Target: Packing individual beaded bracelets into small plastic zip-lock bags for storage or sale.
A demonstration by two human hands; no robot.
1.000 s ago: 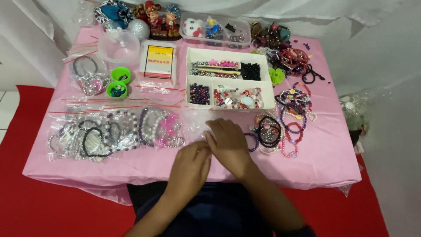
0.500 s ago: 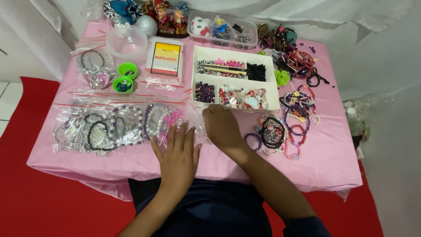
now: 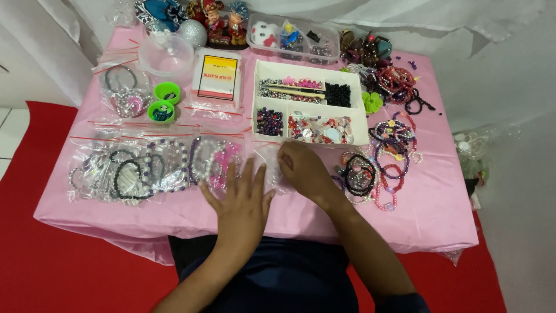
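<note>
The left hand (image 3: 242, 200) lies flat and spread, palm down, on the pink plastic-covered table (image 3: 428, 214) near its front edge, its fingertips touching the clear zip bag with a pink and white beaded bracelet (image 3: 217, 159); it grips nothing. Half a second ago it sat a little closer to the front edge, and a second ago both hands were pressed together at the middle of that edge. The right hand (image 3: 304, 168) has since moved away from the left and now rests with fingers curled on a small clear plastic bag (image 3: 277, 174) just in front of the white compartmented bead tray (image 3: 272, 68); whether it actually pinches the bag cannot be told. A row of clear bags holding dark and pearl beaded bracelets (image 3: 130, 168) stretches toward the left edge, unchanged. Loose bracelets of black, red and purple beads (image 3: 370, 171) lie beside the right wrist, toward the right edge, as before.
</note>
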